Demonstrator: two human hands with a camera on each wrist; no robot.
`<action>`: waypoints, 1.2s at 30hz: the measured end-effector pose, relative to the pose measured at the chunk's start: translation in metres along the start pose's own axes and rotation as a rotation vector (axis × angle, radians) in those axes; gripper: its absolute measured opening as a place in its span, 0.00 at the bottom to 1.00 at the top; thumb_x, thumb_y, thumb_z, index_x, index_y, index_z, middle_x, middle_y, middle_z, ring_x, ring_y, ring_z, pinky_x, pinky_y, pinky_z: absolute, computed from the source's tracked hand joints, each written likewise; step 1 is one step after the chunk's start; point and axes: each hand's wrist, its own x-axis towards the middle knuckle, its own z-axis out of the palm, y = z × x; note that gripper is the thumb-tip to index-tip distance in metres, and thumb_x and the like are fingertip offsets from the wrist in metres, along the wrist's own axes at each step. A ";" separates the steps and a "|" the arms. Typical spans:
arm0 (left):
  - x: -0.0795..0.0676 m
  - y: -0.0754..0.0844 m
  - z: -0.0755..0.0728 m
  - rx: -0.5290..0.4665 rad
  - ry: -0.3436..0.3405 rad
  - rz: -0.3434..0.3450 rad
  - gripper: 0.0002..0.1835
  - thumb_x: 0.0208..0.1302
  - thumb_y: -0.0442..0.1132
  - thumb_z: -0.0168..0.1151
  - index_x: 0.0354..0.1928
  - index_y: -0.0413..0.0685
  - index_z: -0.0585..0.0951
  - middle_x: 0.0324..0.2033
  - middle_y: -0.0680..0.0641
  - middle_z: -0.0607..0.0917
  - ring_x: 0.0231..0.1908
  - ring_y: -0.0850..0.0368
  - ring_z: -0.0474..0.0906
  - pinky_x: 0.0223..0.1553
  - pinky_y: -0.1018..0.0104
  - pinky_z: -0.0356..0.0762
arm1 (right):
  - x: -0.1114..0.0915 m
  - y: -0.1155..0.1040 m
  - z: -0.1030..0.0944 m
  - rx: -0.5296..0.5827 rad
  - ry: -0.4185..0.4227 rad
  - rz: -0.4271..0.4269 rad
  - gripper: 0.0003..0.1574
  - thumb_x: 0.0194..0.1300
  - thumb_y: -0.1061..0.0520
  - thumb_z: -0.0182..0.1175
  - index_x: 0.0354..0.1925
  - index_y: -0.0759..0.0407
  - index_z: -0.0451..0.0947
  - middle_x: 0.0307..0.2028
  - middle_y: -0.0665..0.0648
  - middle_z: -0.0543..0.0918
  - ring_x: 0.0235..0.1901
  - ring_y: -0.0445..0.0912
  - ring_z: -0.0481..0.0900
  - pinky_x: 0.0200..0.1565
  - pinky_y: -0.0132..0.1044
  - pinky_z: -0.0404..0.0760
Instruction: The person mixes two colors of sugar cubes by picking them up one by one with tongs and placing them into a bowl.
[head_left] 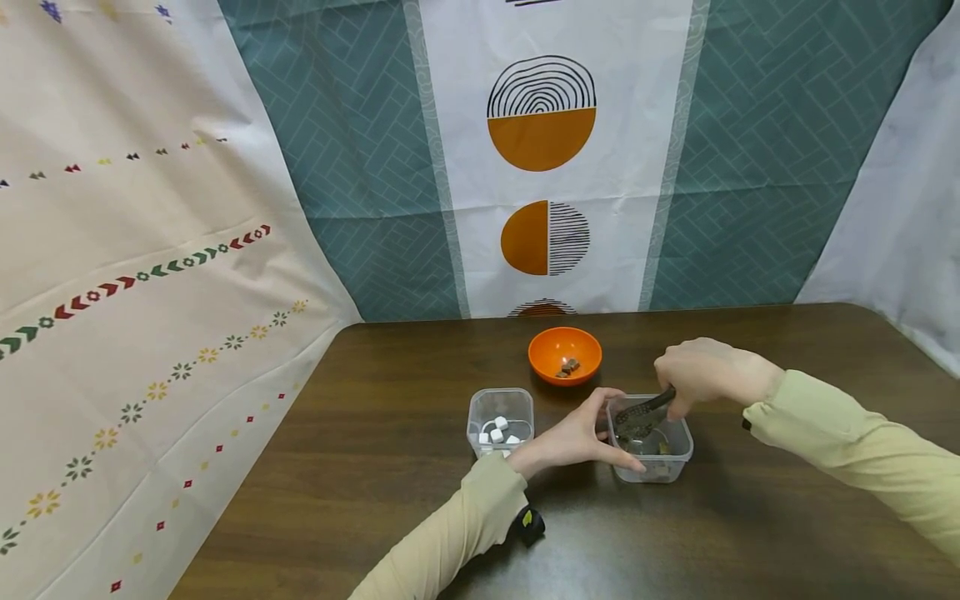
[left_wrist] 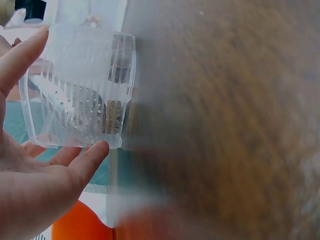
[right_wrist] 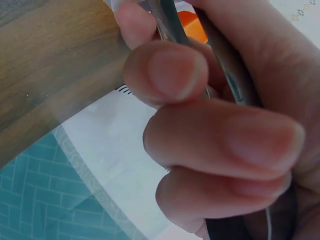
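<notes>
There's a black wristband point(head_left: 535, 533) at lower centre with a yellow-green leaf-ish logo point(head_left: 527, 518). The left hand point(head_left: 577, 437) grips the clear tub point(head_left: 660, 472) right of centre; the right hand point(head_left: 701, 373) is clenched round dark tongs point(head_left: 637, 419) dipping into it. Left of that, another tub point(head_left: 501, 400) has white cubes point(head_left: 501, 422). The orange bowl point(head_left: 543, 354) sits behind, short of the table's point(head_left: 360, 483) far edge.

Your head cam looks forward and down at the table point(head_left: 360, 500) from well back. Your 2 wrist cams sit super close: left's rolled sideways, facing the clear tub point(left_wrist: 82, 45), right's crammed against your right hand point(right_wrist: 215, 135). Head and left wrist share that tub.
</notes>
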 end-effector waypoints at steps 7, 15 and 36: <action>0.000 0.000 0.001 0.006 0.013 0.006 0.42 0.47 0.35 0.71 0.61 0.52 0.57 0.55 0.56 0.63 0.53 0.63 0.62 0.47 0.71 0.68 | -0.002 -0.001 -0.005 0.005 -0.022 0.011 0.18 0.39 0.44 0.73 0.22 0.53 0.79 0.21 0.45 0.74 0.17 0.39 0.67 0.20 0.36 0.70; 0.000 0.000 0.001 0.009 0.015 -0.004 0.42 0.47 0.36 0.71 0.61 0.54 0.58 0.55 0.56 0.64 0.54 0.61 0.61 0.47 0.72 0.67 | 0.000 -0.002 -0.002 0.008 -0.027 0.007 0.16 0.40 0.47 0.73 0.18 0.52 0.76 0.18 0.44 0.71 0.16 0.40 0.64 0.19 0.34 0.66; 0.000 -0.002 0.001 0.009 0.009 0.004 0.41 0.47 0.36 0.71 0.61 0.55 0.58 0.54 0.57 0.64 0.53 0.63 0.61 0.46 0.72 0.67 | -0.009 0.011 0.001 0.042 0.031 -0.053 0.20 0.43 0.47 0.71 0.10 0.47 0.69 0.15 0.41 0.65 0.15 0.37 0.57 0.17 0.32 0.57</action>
